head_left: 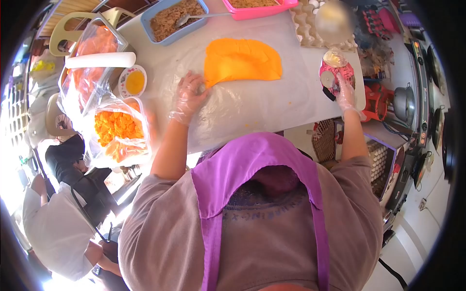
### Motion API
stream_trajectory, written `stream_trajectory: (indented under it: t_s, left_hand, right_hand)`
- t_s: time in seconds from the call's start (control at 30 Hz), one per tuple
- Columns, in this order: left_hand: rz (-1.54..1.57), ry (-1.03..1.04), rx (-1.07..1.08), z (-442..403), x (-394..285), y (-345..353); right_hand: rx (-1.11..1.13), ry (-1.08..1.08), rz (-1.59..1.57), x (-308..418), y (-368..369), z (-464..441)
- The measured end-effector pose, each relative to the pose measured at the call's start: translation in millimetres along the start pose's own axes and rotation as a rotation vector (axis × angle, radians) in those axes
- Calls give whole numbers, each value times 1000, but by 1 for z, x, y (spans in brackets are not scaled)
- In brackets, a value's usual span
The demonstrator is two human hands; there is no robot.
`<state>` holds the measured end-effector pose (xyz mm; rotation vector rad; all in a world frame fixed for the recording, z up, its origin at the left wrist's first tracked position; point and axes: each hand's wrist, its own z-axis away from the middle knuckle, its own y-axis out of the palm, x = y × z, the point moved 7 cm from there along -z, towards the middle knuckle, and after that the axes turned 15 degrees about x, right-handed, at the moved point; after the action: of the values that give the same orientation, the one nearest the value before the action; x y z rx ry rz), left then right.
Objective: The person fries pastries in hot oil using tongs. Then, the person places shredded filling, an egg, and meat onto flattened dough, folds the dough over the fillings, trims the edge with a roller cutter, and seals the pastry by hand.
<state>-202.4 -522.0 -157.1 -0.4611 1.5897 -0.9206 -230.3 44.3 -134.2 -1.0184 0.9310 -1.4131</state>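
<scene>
A flat orange dough sheet (242, 60) lies on the plastic-covered table, its lower left corner drawn to a point. My left hand (189, 96), in a clear plastic glove, has its fingers curled at that corner, touching the dough. At the table's right end, my gloved right hand (345, 93) grips the side of a pink patterned object (343, 72) with a round grey disc on its face; its kind is unclear. A pale, creamy lump (335, 57) sits at the object's upper end. Some of the right fingertips are hard to make out.
Left are a bag of orange pieces (119, 127), a bowl of yellow liquid (133, 82) and a white rolling pin (100, 60). A blue tray of brown filling (175, 22), a pink tray (259, 9) and an egg carton (310, 29) line the back. Another person (58, 230) is lower left.
</scene>
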Motion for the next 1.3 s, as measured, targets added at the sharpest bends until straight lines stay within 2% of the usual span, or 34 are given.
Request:
stream_trajectory:
  t_s: [0.07, 0.2, 0.27, 0.37, 0.4, 0.5, 0.6, 0.7, 0.9, 1.0, 1.1, 1.3]
  left_hand:
    - [-83, 9, -1, -2, 0, 2]
    - [-249, 48, 18, -8, -18, -7]
    - [-230, 37, 44, -10, -23, -10]
    - [-130, -29, 0, -13, -4, -2]
    - [-83, -59, -28, -13, 4, 1]
    - [-74, -234, -113, -19, 7, -4]
    - [-167, -342, -75, -29, 5, 3]
    - [-150, -424, 2, -32, 9, 8]
    - [-114, -356, -62, -27, 1, 3]
    - [-41, -243, -165, -22, 7, -1]
    - [-39, -207, -180, -20, 6, 0]
    - [-92, -167, -187, -17, 3, 0]
  right_hand:
    - [-7, -41, 19, 11, -8, 1]
    - [-153, -79, -182, 7, -12, 13]
    - [-225, -74, -350, 10, -12, 20]
    - [-269, -228, -601, 39, -7, 24]
    - [-154, -182, -717, 46, 3, 18]
    - [-150, -296, -915, 127, -15, 30]
    - [165, -91, -901, 158, 23, 19]
    - [256, 15, -1171, 201, 26, 27]
    - [252, 59, -766, 227, 25, 25]
    - [288, 39, -703, 240, 14, 30]
    - [356, 89, -687, 242, 15, 31]
    - [358, 49, -674, 242, 23, 30]
